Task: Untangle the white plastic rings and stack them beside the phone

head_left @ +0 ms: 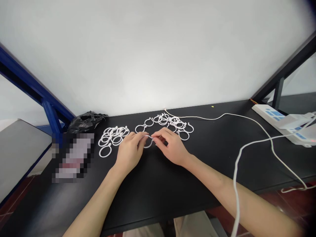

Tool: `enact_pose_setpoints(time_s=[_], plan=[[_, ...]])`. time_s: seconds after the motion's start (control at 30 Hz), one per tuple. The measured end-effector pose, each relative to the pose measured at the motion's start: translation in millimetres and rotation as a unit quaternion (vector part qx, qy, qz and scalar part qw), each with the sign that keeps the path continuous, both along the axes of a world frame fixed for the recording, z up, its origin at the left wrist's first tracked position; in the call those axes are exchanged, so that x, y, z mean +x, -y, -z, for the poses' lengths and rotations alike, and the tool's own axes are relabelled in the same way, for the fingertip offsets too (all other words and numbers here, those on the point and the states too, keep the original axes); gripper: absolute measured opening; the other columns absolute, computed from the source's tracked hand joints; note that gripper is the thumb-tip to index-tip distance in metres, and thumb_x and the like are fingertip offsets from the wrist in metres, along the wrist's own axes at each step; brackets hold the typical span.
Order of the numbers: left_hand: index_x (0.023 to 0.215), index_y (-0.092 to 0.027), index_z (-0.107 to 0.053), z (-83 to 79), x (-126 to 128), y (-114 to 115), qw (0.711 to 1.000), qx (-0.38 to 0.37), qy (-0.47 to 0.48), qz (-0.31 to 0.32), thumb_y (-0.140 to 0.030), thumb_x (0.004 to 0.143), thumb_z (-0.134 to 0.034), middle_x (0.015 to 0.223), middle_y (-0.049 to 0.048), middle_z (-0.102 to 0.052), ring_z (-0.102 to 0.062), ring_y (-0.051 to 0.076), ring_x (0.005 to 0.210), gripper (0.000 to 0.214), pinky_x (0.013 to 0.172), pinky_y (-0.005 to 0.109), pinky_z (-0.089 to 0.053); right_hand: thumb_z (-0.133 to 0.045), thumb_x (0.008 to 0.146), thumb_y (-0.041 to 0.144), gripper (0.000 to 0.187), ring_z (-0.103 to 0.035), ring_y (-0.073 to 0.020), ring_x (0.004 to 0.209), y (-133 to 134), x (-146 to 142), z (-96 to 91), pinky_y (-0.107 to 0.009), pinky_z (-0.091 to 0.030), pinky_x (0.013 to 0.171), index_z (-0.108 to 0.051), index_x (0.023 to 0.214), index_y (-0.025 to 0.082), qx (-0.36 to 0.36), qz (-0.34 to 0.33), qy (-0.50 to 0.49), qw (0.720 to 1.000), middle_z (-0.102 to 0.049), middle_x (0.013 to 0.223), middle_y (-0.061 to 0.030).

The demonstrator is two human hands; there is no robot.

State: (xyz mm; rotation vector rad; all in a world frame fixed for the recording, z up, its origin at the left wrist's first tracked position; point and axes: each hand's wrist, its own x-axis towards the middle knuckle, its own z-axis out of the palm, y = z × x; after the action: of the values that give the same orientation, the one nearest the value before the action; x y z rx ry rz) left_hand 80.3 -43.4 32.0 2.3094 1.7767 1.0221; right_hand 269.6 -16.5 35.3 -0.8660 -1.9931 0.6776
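Between my two hands is a white plastic ring (pixel 148 146), held just above the black table. My left hand (pixel 130 146) pinches its left side with thumb and forefinger. At its right side, where the ends seem to meet, my right hand (pixel 170 144) pinches it too. Fingertips hide part of the ring. Left of my left hand lies a pile of similar white rings (pixel 112 135), with a single ring (pixel 105 151) in front. Beyond my hands, more white rings (pixel 163 119) spread in an arc, some seemingly linked together.
A black plastic bag (pixel 86 121) and a blurred-out flat item (pixel 74 158) lie on the left of the black table (pixel 158 194). White cables (pixel 237 177) cross the right side, near a white power strip (pixel 281 123). Blue frame bars (pixel 27 77) rise at left.
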Motion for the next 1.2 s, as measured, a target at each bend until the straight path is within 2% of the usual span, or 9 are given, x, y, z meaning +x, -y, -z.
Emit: enact_pose_setpoints(time_s=[0.07, 0.2, 0.43, 0.57, 0.73, 0.87, 0.93, 1.07, 1.2], plan=[[0.108, -0.023, -0.067, 0.1, -0.8, -0.5, 1.000, -0.026, 0.001, -0.014, -0.031, 0.100, -0.046, 0.079, 0.0025, -0.068, -0.062, 0.018, 0.071, 0.025, 0.065, 0.029, -0.046, -0.053, 0.095, 0.023, 0.015, -0.064, -0.0117, 0.076, 1.8, -0.8, 0.6, -0.030, -0.058, 0.076, -0.063, 0.107, 0.022, -0.010, -0.021, 0.007, 1.000, -0.063, 0.102, -0.0037], [0.109, -0.023, -0.066, -2.1, -0.7, -1.7, 0.998, -0.062, 0.008, 0.000, -0.030, 0.101, -0.042, 0.083, 0.0023, -0.070, -0.064, 0.017, 0.073, 0.027, 0.066, 0.028, -0.046, -0.054, 0.092, 0.019, 0.022, -0.066, -0.0113, 0.079, 4.0, -0.9, 2.3, -0.031, -0.059, 0.077, -0.060, 0.113, 0.022, -0.016, -0.046, 0.003, 0.999, -0.061, 0.116, -0.0055], [0.112, -0.023, -0.067, -4.0, -1.6, -1.1, 0.997, -0.083, 0.008, 0.005, -0.027, 0.101, -0.040, 0.088, 0.0031, -0.071, -0.064, 0.019, 0.081, 0.029, 0.072, 0.030, -0.047, -0.051, 0.095, 0.019, 0.021, -0.065, -0.0110, 0.076, 5.1, 0.2, 4.3, -0.028, -0.057, 0.074, -0.062, 0.113, 0.023, 0.007, -0.067, 0.013, 0.998, -0.067, 0.109, -0.0031], [0.114, -0.022, -0.067, -3.2, -1.2, -0.5, 0.996, -0.086, -0.006, 0.012, -0.028, 0.101, -0.040, 0.088, 0.0046, -0.070, -0.065, 0.020, 0.080, 0.030, 0.072, 0.031, -0.049, -0.048, 0.098, 0.018, 0.022, -0.064, -0.0122, 0.076, 3.6, -0.5, 5.6, -0.027, -0.055, 0.069, -0.065, 0.111, 0.024, 0.027, -0.054, 0.023, 0.998, -0.068, 0.105, -0.0028], [0.120, -0.019, -0.064, -4.7, 0.3, 0.8, 0.997, -0.065, 0.003, 0.044, -0.029, 0.101, -0.039, 0.104, 0.0073, -0.070, -0.063, 0.022, 0.096, 0.032, 0.083, 0.035, -0.051, -0.044, 0.101, 0.019, 0.024, -0.067, -0.0109, 0.076, 1.1, -0.1, 5.6, -0.027, -0.056, 0.074, -0.065, 0.111, 0.024, -0.015, -0.037, 0.022, 0.999, -0.067, 0.106, -0.0030], [0.131, -0.018, -0.055, -6.9, 2.2, 2.3, 0.995, -0.069, 0.003, 0.078, -0.039, 0.097, -0.050, 0.105, 0.0072, -0.067, -0.059, 0.023, 0.100, 0.040, 0.088, 0.040, -0.051, -0.045, 0.100, 0.019, 0.022, -0.068, -0.0116, 0.076, -0.6, 0.1, 4.7, -0.027, -0.057, 0.073, -0.066, 0.108, 0.022, -0.030, -0.001, 0.024, 0.999, -0.069, 0.103, -0.0031], [0.131, -0.019, -0.054, -7.3, 3.3, 2.7, 0.994, -0.072, 0.001, 0.081, -0.041, 0.095, -0.055, 0.103, 0.0066, -0.066, -0.059, 0.023, 0.099, 0.042, 0.087, 0.041, -0.051, -0.046, 0.100, 0.019, 0.022, -0.069, -0.0132, 0.081, -1.0, -0.7, 5.4, -0.029, -0.056, 0.077, -0.067, 0.108, 0.022, -0.017, 0.011, 0.032, 0.999, -0.070, 0.103, -0.0035], [0.124, -0.022, -0.058, -7.4, 4.9, 2.7, 0.993, -0.088, 0.002, 0.073, -0.036, 0.096, -0.052, 0.101, 0.0057, -0.065, -0.058, 0.022, 0.095, 0.032, 0.082, 0.039, -0.051, -0.049, 0.099, 0.021, 0.021, -0.070, -0.0152, 0.088, -1.1, -3.0, 7.7, -0.030, -0.057, 0.081, -0.064, 0.115, 0.021, -0.014, 0.020, 0.022, 0.999, -0.072, 0.105, -0.0045], [0.127, -0.022, -0.056, -7.4, 4.6, 2.8, 0.993, -0.089, 0.019, 0.077, -0.037, 0.096, -0.052, 0.105, 0.0064, -0.065, -0.058, 0.023, 0.101, 0.034, 0.086, 0.040, -0.051, -0.053, 0.098, 0.023, 0.016, -0.071, -0.0166, 0.089, -0.7, -3.6, 6.9, -0.031, -0.057, 0.081, -0.065, 0.108, 0.021, -0.016, 0.030, 0.029, 0.999, -0.074, 0.102, -0.0044]])
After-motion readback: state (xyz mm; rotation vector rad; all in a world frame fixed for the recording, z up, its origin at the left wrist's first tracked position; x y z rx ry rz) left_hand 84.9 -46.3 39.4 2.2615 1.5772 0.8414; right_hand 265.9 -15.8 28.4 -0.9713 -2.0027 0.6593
